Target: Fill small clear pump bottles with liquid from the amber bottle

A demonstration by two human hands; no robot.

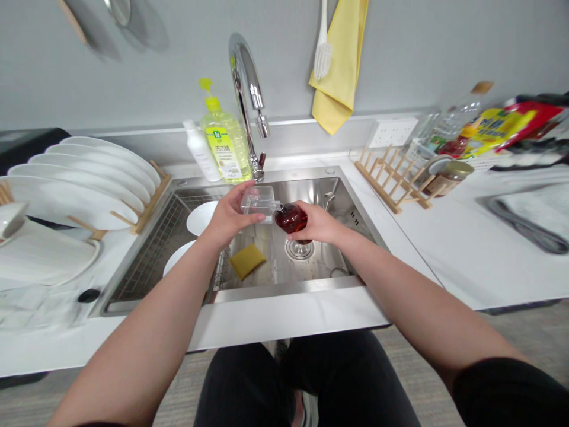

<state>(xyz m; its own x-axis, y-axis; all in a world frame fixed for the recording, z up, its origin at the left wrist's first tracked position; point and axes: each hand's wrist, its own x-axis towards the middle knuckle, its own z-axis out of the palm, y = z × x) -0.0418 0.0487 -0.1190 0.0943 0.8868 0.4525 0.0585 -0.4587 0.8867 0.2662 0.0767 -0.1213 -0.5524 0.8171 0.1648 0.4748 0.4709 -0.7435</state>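
Between the sink edges [288, 289], the left hand [229, 212] pinches a clear bottle [258, 201]; the right hand [317, 222] grips a partly hidden red bottle [290, 219].

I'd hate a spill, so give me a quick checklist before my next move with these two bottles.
1. Left hand holding the clear, boxy, see-through bottle: ok.
2. Right hand holding the dark red, rounded, glossy bottle: ok.
3. Both bottles over the rectangular steel sink: ok.
4. Both bottles upright: not ok, tipped sideways, necks facing.
5. Mouths touching: cannot tell.
6. Round metal drain uncovered by the yellow rectangular sponge: ok.
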